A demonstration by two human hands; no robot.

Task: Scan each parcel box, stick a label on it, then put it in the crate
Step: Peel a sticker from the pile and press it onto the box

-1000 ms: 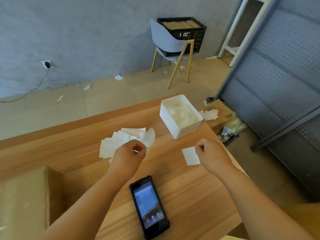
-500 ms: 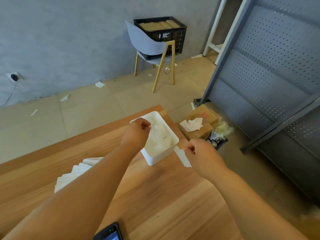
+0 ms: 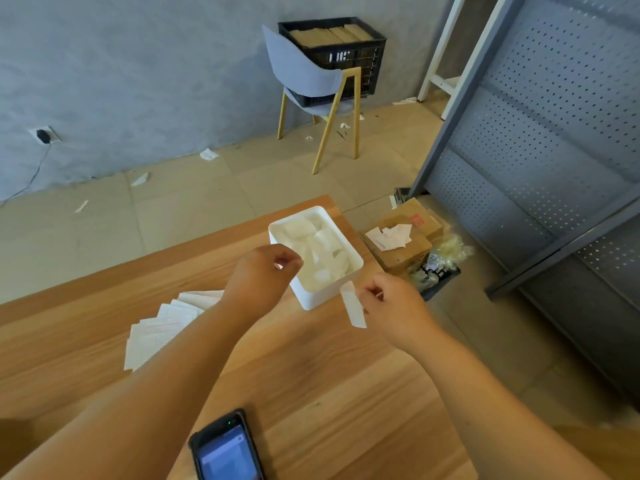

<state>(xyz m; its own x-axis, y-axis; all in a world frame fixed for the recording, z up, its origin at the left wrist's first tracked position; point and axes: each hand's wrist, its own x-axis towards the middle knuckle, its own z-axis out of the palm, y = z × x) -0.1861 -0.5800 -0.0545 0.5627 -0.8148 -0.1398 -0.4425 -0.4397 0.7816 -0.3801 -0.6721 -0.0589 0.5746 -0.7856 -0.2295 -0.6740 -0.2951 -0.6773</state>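
Note:
My right hand (image 3: 391, 306) pinches a white label (image 3: 353, 306) that hangs edge-on just right of the white bin (image 3: 313, 299). My left hand (image 3: 263, 275) hovers at the bin's near left wall, fingers curled and pinched together, with nothing clearly in them. The bin holds several pieces of peeled backing paper. A fan of white label sheets (image 3: 162, 327) lies on the wooden table (image 3: 329, 393), left of my left forearm. The black handheld scanner (image 3: 225, 452) lies screen-up at the table's near edge. The black crate (image 3: 332, 57), with brown boxes in it, sits behind a chair by the far wall.
A grey chair (image 3: 304, 77) with yellow legs stands in front of the crate. On the floor right of the table sit a cardboard box (image 3: 401, 244) with paper scraps on it and a plastic-filled bag. A grey perforated shelf panel (image 3: 536, 133) fills the right side.
My left hand went from the label sheets to the white bin with a curved backing paper, which is no longer seen in it. My right hand kept the label. My view shifted right, then partly back.

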